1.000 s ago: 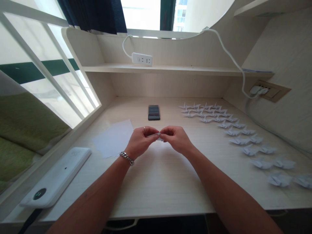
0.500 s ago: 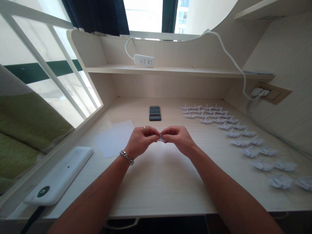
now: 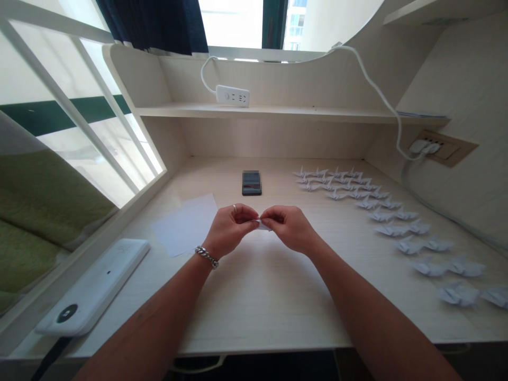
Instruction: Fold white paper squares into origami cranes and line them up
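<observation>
Between my two hands, over the middle of the desk, is a small folded piece of white paper (image 3: 263, 225). My left hand (image 3: 234, 223), with a ring and a chain bracelet at the wrist, pinches its left side between thumb and fingers. From the other side my right hand (image 3: 289, 225) grips it the same way. Fingertips cover most of the paper, so its exact shape is hidden. To the left of my left hand lie loose white paper sheets (image 3: 184, 225). Several folded white paper cranes (image 3: 392, 228) stand in rows on the right.
Beyond my hands a dark phone (image 3: 251, 182) lies on the desk (image 3: 262, 307). A white device (image 3: 95, 286) with a black strap sits at the left edge. On the shelf (image 3: 278, 111) rests a white power strip (image 3: 233, 96); its cable (image 3: 375, 84) runs to a wall socket (image 3: 448, 148).
The hands stay nearly in place. My right fingers have shifted slightly on the folded paper, and a little more of its white surface shows. The camera view has moved slightly.
</observation>
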